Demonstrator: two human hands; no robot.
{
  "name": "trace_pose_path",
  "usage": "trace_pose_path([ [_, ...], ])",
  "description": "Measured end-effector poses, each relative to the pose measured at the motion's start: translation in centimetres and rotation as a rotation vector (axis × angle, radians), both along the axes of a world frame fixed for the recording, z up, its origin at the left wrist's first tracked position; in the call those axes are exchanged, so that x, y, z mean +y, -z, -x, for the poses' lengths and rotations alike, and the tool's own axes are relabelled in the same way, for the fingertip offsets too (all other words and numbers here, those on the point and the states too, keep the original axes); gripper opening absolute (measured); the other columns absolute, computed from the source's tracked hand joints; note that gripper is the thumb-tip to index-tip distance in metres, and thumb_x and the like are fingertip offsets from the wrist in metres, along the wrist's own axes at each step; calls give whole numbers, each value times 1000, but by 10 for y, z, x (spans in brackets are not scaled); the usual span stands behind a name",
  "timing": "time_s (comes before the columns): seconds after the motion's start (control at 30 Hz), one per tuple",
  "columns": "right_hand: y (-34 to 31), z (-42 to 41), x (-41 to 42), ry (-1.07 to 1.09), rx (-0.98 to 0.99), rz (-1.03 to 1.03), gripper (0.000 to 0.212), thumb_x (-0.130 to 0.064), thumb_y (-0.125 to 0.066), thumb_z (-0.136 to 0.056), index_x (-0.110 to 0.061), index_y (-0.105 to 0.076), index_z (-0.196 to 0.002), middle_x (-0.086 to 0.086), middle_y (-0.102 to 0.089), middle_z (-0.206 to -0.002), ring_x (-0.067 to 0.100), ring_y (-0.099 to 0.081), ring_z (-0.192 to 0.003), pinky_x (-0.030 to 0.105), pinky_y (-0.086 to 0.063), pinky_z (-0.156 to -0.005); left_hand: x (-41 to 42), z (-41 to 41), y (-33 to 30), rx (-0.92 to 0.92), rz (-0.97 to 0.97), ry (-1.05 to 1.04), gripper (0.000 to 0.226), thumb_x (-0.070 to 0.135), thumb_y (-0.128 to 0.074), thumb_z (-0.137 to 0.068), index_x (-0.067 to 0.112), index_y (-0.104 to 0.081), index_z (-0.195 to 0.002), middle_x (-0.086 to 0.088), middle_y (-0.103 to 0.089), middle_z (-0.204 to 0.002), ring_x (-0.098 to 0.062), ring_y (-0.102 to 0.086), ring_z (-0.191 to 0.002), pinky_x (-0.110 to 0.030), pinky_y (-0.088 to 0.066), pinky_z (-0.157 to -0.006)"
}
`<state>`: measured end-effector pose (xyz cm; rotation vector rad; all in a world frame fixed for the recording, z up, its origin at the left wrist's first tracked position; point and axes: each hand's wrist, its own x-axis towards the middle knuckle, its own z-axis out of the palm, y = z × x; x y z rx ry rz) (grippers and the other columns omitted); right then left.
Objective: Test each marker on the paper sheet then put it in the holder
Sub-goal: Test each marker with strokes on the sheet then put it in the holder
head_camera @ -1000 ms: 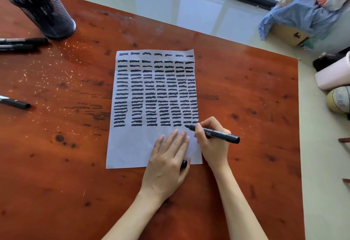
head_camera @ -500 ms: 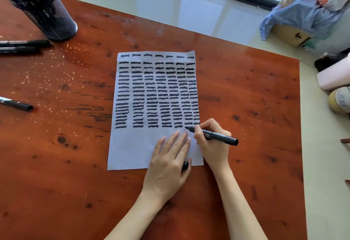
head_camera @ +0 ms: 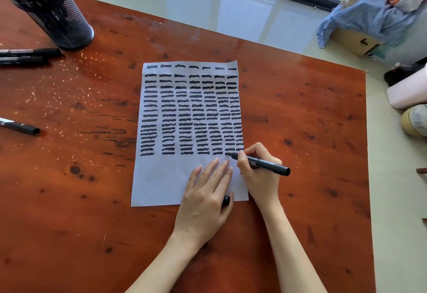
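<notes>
A white paper sheet (head_camera: 161,177) lies mid-table, its upper part covered in rows of black test strokes. My right hand (head_camera: 258,172) grips a black marker (head_camera: 265,165) like a pen. The marker's tip touches the sheet at the bottom of the rightmost column of strokes. My left hand (head_camera: 208,195) lies flat on the sheet's lower right corner with straight fingers. Its thumb pins a black marker cap (head_camera: 226,200) against the hand. A black mesh holder (head_camera: 57,15) with several markers in it stands at the far left.
Two capped markers (head_camera: 27,55) lie side by side below the holder, and another marker (head_camera: 20,126) lies at the left edge. Pale specks dot the red-brown wooden table (head_camera: 300,131). Off its right side are boxes, cloth and containers on the floor.
The marker tip has stayed at the bottom of the rightmost column, with only a small shift along the stroke. My left hand has kept its place on the sheet.
</notes>
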<state>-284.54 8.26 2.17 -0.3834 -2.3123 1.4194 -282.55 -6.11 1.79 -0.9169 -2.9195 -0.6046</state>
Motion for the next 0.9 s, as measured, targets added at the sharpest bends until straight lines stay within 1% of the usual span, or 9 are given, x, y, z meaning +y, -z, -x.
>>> trace_pose_path([
  [0.3,-1,0,-1,17,14,11,32,-26,-53,-82,-3,-49,-60,10,-52,-47,20,-46,-40,28,-37,-43,0,1,-2,-1,0,2,45,32,-45,-88,12,-53,-128,-2,-50,-137,-20,-43,-130,-41,-30,-107],
  [0.43,-1,-1,-1,17,32,8,31,-25,-53,-82,-4,-47,-59,7,-49,-47,13,-41,-42,19,-33,-43,0,0,-1,-3,7,7,46,32,-45,-88,12,-53,-128,-2,-49,-138,-19,-41,-130,-40,-28,-108],
  [0.53,-1,-1,-2,27,24,27,28,-26,-53,-82,-9,-47,-60,10,-52,-48,17,-44,-41,24,-35,-43,0,1,-2,-1,7,7,46,32,-45,-88,12,-53,-128,-2,-50,-138,-19,-41,-130,-40,-28,-108],
  [0.57,-1,-1,-2,31,26,30,27,-26,-52,-82,-10,-46,-61,9,-51,-48,17,-43,-41,24,-35,-43,0,1,-2,0,7,7,46,32,-45,-88,12,-53,-128,-2,-50,-138,-19,-41,-130,-40,-28,-108],
  [0.63,-1,-1,-1,37,33,23,26,-25,-52,-81,-12,-44,-60,0,-46,-47,11,-39,-42,18,-32,-44,0,0,-2,-3,7,7,46,32,-45,-88,12,-53,-128,-2,-50,-138,-20,-41,-130,-40,-28,-108],
  [0.7,-1,-1,-2,44,31,27,27,-24,-52,-81,-11,-44,-59,-6,-42,-47,7,-36,-43,16,-30,-45,0,0,-2,-7,8,7,46,32,-45,-88,12,-52,-128,-2,-49,-138,-19,-41,-130,-40,-28,-108],
  [0.77,0,-1,-2,49,26,31,29,-25,-52,-81,-7,-45,-59,-3,-43,-47,8,-38,-44,16,-31,-45,0,0,-2,-9,9,6,46,32,-45,-88,12,-52,-128,-2,-49,-138,-19,-41,-130,-40,-28,-109],
  [0.83,0,-1,-2,53,26,24,31,-25,-52,-81,-5,-46,-59,3,-47,-47,9,-39,-43,18,-32,-45,0,0,-2,-10,11,6,46,32,-45,-88,12,-53,-128,-2,-50,-138,-19,-41,-130,-40,-28,-108],
  [0.9,-1,-1,-2,54,29,22,29,-25,-52,-81,-8,-45,-59,1,-46,-47,9,-38,-43,17,-31,-45,0,0,-2,-11,14,5,46,32,-46,-88,12,-53,-128,-2,-50,-137,-19,-41,-130,-40,-29,-108],
])
